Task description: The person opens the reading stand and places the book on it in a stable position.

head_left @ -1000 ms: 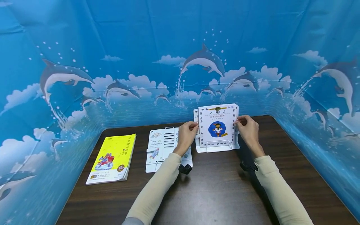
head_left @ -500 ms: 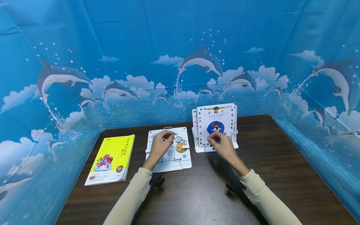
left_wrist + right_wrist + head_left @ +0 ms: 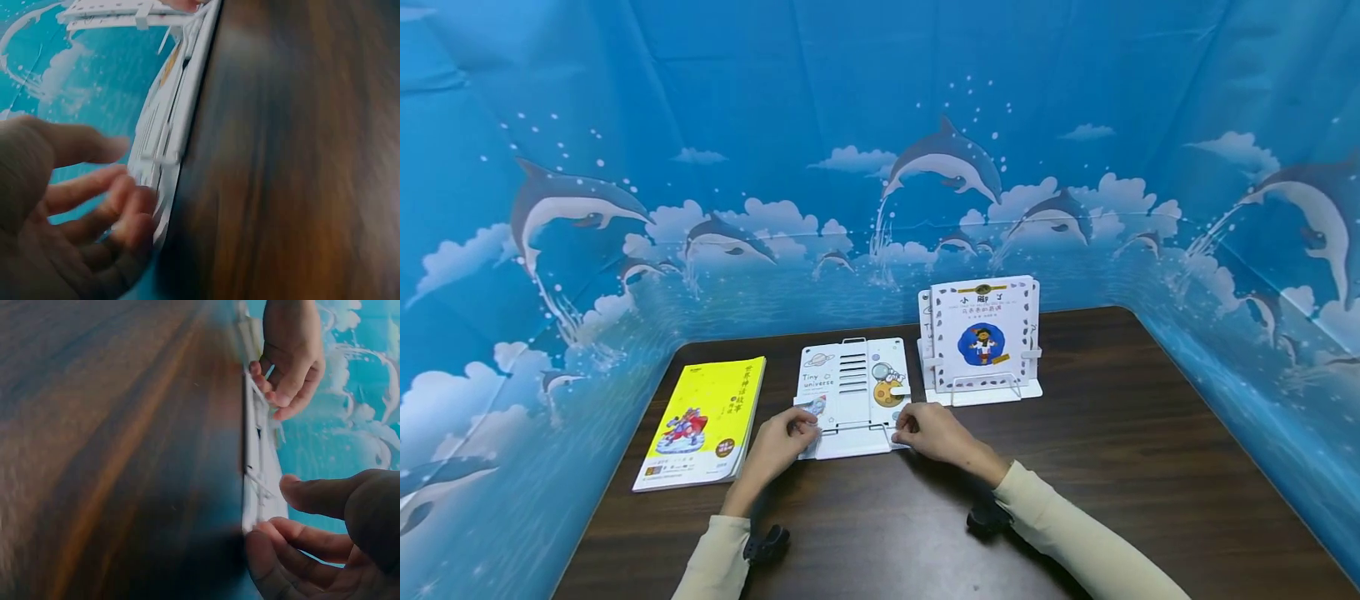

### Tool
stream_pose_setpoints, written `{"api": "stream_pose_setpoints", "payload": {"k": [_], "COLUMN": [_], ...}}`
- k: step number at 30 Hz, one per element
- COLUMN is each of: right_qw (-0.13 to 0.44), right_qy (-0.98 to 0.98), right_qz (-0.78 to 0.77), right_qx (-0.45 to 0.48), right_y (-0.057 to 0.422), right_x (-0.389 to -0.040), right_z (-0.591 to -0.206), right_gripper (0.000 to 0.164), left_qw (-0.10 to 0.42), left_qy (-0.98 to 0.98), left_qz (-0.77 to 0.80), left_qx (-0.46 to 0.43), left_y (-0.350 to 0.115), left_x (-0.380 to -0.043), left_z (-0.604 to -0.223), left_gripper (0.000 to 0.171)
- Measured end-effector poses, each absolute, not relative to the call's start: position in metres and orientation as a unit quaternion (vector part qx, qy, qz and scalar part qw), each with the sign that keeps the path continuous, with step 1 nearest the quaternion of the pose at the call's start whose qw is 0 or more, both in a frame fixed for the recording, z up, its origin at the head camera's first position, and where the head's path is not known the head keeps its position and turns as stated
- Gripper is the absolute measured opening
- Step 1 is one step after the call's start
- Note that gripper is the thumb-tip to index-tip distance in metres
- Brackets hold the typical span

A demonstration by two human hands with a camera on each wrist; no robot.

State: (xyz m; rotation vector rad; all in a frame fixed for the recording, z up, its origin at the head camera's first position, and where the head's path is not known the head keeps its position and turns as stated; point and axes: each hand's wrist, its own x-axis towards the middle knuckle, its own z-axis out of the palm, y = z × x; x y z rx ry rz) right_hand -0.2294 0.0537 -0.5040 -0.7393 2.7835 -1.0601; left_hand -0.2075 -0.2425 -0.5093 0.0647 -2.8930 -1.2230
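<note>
A white folding book stand point(image 3: 853, 392) printed "Tiny universe" lies flat in the middle of the table. My left hand point(image 3: 784, 437) is at its near left corner; in the left wrist view thumb and bent fingers point(image 3: 134, 206) stand apart beside the stand's edge. At the near right corner is my right hand point(image 3: 934, 431), its fingertips right at the edge, thumb and fingers parted in the right wrist view. Another such stand point(image 3: 1033, 387) stands raised behind to the right, bearing a white picture book point(image 3: 981, 333) held by its side clips and front wire.
A thick yellow book point(image 3: 707, 417) lies on the left of the dark wooden table point(image 3: 1112, 450). Behind the table's far edge hangs a blue curtain point(image 3: 820, 108) with dolphins. A black wrist camera point(image 3: 767, 546) sits on each forearm.
Both hands have left the sides of the picture book and moved left and nearer, down to the front corners of the flat stand. The picture book stays upright on its stand.
</note>
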Motion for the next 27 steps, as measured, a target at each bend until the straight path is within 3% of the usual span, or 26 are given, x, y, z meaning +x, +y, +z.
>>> {"api": "stream_pose_setpoints", "payload": {"k": [11, 27], "right_qw": [0.071, 0.056], "right_qy": [0.91, 0.897], "right_qz": [-0.338, -0.375], "right_qx": [-0.227, -0.227], "right_y": [0.035, 0.036], "right_x": [-0.227, -0.23], "right_z": [-0.509, -0.514], "right_gripper": [0.021, 0.021], "left_qw": [-0.045, -0.056], "left_qy": [-0.945, -0.927], "left_qz": [-0.323, -0.372], "left_qx": [-0.021, -0.009], "left_y": [-0.248, -0.247], "left_x": [-0.199, -0.196], "left_z": [-0.508, -0.508], "left_gripper": [0.021, 0.02]}}
